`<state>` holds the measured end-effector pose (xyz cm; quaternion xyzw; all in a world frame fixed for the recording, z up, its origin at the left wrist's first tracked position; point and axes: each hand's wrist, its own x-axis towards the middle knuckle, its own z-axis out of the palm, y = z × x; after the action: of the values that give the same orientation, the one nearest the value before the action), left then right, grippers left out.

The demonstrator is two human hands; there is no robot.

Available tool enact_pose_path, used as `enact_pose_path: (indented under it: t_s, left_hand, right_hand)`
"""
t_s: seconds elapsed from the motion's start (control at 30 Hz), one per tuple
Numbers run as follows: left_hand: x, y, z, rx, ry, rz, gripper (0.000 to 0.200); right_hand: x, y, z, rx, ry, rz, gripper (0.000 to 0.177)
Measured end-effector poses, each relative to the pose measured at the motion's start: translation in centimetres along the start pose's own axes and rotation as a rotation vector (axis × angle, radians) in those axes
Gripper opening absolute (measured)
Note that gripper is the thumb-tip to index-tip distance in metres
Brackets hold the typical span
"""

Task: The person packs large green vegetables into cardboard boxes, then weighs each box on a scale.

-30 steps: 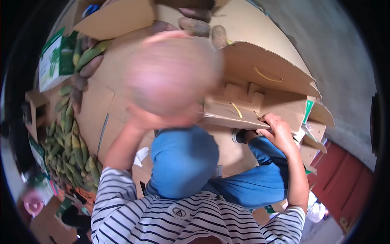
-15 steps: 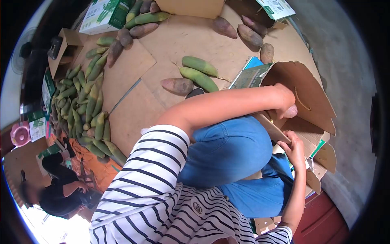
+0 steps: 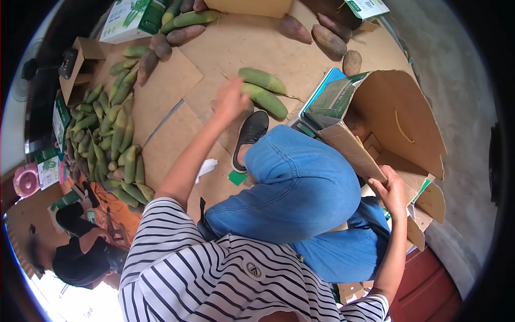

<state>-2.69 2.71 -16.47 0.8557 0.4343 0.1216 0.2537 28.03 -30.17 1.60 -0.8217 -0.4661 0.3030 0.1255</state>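
Note:
My left hand (image 3: pixel 232 101), smeared by motion, is over a purplish radish (image 3: pixel 248 110) that it mostly hides; whether the fingers touch it cannot be made out. Close beside it two green radishes (image 3: pixel 263 79) lie on the cardboard floor covering. My right hand (image 3: pixel 390 189) pinches the near wall of an open cardboard box (image 3: pixel 424 102), thumb on one side and fingers on the other. A cord handle (image 3: pixel 403 126) hangs inside that tilted box. Something brownish, perhaps a radish, sits in the shadow within it.
A large pile of green radishes (image 3: pixel 110 129) covers the left side. Purplish radishes (image 3: pixel 329 43) lie at the back right near a printed carton (image 3: pixel 366 7). A green-and-white carton (image 3: pixel 131 21) stands back left. Another person (image 3: pixel 80 257) sits at lower left. A grey wall edges the right.
My left hand has come out of the box, where it held a pinkish radish, and swung left to the radishes on the floor. My right hand stays on the box wall.

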Motion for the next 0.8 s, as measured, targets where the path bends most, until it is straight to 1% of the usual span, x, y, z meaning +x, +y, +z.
enact_pose_path:
  t_s: [0.03, 0.13, 0.17, 0.23, 0.27, 0.33, 0.43, 0.53, 0.6, 0.7, 0.73, 0.8]
  left_hand:
    - [-0.8, -3.6, 1.3, 0.194, -0.089, -0.08, 0.048]
    - [-3.0, -9.6, 3.6, 0.494, -0.347, -0.012, 0.055]
    - [-3.7, -11.3, 5.1, 0.496, -0.311, 0.004, 0.057]
    - [-4.0, -12.1, 6.8, 0.498, -0.236, 0.045, 0.06]
    - [-3.8, -12.5, 7.7, 0.51, -0.29, 0.003, 0.061]
    - [-3.0, -10.1, 6.3, 0.54, -0.399, -0.077, 0.064]
    - [-3.7, -10.2, 5.8, 0.468, -0.39, -0.073, 0.07]
    - [-6.6, -11.9, 7.8, 0.157, -0.362, -0.258, 0.075]
    - [-7.7, -10.6, 6.9, -0.147, -0.429, -0.491, 0.071]
    - [-10.3, -9.4, 5.8, -0.471, -0.267, -0.578, 0.063]
    - [-10.2, -7.6, 4.6, -0.503, -0.223, -0.482, 0.065]
    - [-8.4, -1.3, -0.8, -0.561, -0.115, -0.305, 0.068]
  right_hand:
    - [0.0, 0.0, 0.0, -0.006, -0.008, 0.012, 0.03]
    - [0.2, -0.1, -0.2, -0.024, -0.031, 0.03, 0.028]
    - [0.2, 0.1, -0.1, -0.025, -0.038, 0.027, 0.028]
    - [0.4, -0.1, -0.4, -0.046, -0.053, 0.017, 0.028]
    - [0.5, -0.3, -0.6, -0.064, -0.064, 0.01, 0.027]
    - [0.4, -0.5, -0.7, -0.071, -0.074, -0.003, 0.027]
    - [0.6, -0.3, -0.5, -0.061, -0.067, -0.038, 0.026]
    - [0.4, -0.1, -0.4, -0.078, -0.056, -0.05, 0.027]
    - [0.3, 0.4, -0.3, -0.049, -0.028, -0.085, 0.027]
    - [0.2, 0.3, -0.6, -0.038, -0.052, -0.045, 0.027]
    - [0.0, 0.4, -0.7, -0.045, -0.053, -0.037, 0.027]
    - [0.2, 0.4, -0.7, -0.06, -0.064, -0.043, 0.027]
